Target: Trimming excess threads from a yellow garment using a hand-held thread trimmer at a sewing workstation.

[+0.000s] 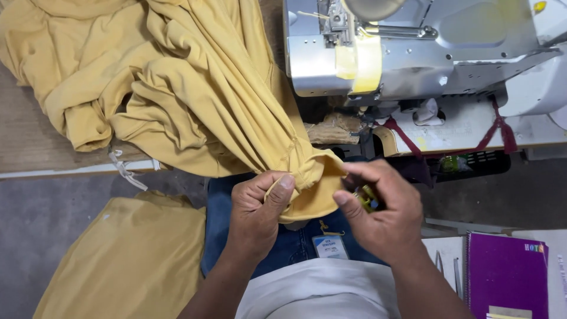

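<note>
My left hand (257,210) pinches the hem edge of the mustard garment (195,94), thumb and fingers (285,182) closed on the fold. My right hand (384,210) sits just beside it, fingertips touching the same edge, curled around a small yellow-green tool (369,198) — a thread snipper, I'd guess, mostly hidden. The garment trails from the hem up over the worktop (23,136), bunched left of the grey sewing machine (413,53). Progress: as I judge it, the seam work looks done and I'm at hem checking or trimming; no cut visible yet, so that part is left. Another mustard piece (130,260) lies low at left. Purple notebook (508,272) at lower right. Containers — none in view that I can make out.
</note>
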